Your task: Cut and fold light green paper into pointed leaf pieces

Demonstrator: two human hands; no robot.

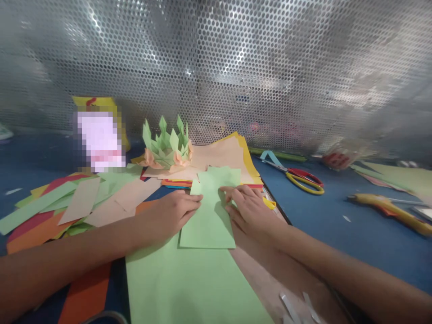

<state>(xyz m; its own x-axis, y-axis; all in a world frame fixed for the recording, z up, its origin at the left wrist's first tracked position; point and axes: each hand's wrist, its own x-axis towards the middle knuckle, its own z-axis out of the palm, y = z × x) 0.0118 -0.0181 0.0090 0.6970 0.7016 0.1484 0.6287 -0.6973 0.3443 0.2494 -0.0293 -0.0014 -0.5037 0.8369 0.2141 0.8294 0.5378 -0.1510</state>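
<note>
A light green sheet of paper point(212, 216) is between my two hands, above a larger green sheet point(189, 283). Its far end shows overlapping, uneven edges. My left hand point(178, 208) grips its left edge, fingers closed together. At the right edge, my right hand point(251, 209) holds it with the index finger on top and the other fingers curled. Just beyond stands a folded paper piece point(165, 146) with green pointed leaves and peach flower shapes around its base.
Loose coloured paper strips point(81, 202) pile up on the left. Behind my hands lies a stack of peach and yellow sheets point(219, 155). To the right are scissors point(303, 180), a yellow glue gun point(388, 209) and a clear bag point(339, 157). A perforated metal panel point(216, 67) closes off the back.
</note>
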